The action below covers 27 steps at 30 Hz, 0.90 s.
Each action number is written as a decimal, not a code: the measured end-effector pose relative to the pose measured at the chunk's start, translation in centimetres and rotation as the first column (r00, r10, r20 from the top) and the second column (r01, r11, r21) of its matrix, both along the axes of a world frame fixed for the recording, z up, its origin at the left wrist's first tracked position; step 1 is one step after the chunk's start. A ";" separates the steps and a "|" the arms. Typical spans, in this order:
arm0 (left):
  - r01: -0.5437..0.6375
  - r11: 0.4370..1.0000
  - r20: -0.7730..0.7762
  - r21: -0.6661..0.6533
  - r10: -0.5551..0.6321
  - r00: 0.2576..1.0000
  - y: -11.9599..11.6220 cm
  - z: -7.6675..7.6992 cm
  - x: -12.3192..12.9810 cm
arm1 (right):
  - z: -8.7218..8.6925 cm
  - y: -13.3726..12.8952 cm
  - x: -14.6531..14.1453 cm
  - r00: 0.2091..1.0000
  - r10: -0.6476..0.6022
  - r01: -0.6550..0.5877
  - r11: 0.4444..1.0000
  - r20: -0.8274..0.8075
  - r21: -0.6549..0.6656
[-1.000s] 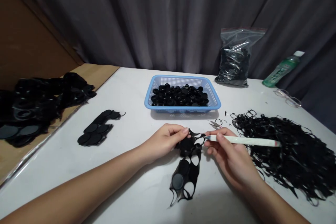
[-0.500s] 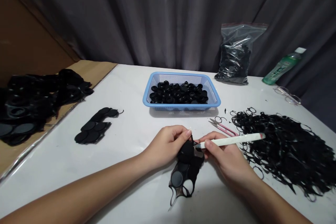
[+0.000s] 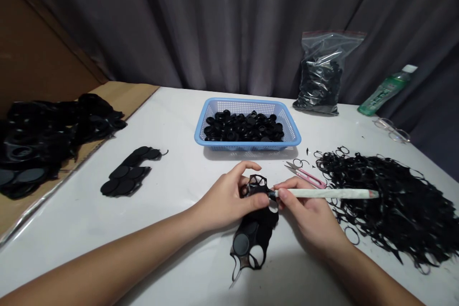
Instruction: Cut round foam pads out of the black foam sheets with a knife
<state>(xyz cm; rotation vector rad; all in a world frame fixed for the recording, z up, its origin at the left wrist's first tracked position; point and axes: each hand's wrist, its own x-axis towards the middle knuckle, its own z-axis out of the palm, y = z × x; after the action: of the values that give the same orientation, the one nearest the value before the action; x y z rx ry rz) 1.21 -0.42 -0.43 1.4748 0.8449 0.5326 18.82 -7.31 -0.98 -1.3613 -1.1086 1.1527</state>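
Observation:
My left hand [image 3: 234, 196] grips a black rubber sheet [image 3: 258, 229] with round discs and cut-out holes, its thumb pressed on the upper part and the index finger raised and curled. The sheet hangs down towards me, with one grey-faced disc [image 3: 241, 245] low on it and thin torn loops at its bottom end. In my right hand [image 3: 304, 208] is a pen-shaped white-handled tool [image 3: 330, 193], pinched near its dark tip. That tip meets the sheet's right edge beside my left thumb; its exact shape is hard to see.
A blue basket [image 3: 247, 144] of black round caps stands behind my hands. Pink thread snips [image 3: 310, 177] lie beside a heap of black scraps [image 3: 394, 205]. Another disc sheet [image 3: 124, 177] lies left, near piled black sheets [image 3: 53, 134]. Behind are a filled zip bag [image 3: 319, 81], green bottle [image 3: 385, 91] and glasses [image 3: 392, 130].
My left thumb has moved down onto the sheet and the index finger has lifted, showing an open-holed upper end. The tool has swung to nearly level, its rear end further right.

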 end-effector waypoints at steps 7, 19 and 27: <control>0.009 0.984 0.117 -0.176 0.012 0.993 -0.5 0.1 0.1 | -0.7 -0.3 0.0 0.981 -0.052 0.038 0.996 0.187 0.078; 0.316 0.918 0.394 -0.242 -0.205 0.896 -0.4 0.2 -0.3 | -1.4 -0.3 0.5 0.901 0.027 -0.038 0.999 0.433 0.015; 0.134 0.861 0.490 -0.491 0.146 0.860 -0.3 -0.3 0.2 | -1.7 -0.1 0.5 0.922 0.081 -0.088 0.996 0.379 0.000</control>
<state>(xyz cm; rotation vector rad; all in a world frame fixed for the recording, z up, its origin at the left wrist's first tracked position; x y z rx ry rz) 1.44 -0.76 -0.74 0.7756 0.5031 0.6124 19.37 -7.39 -2.72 -1.5776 -1.4610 0.9580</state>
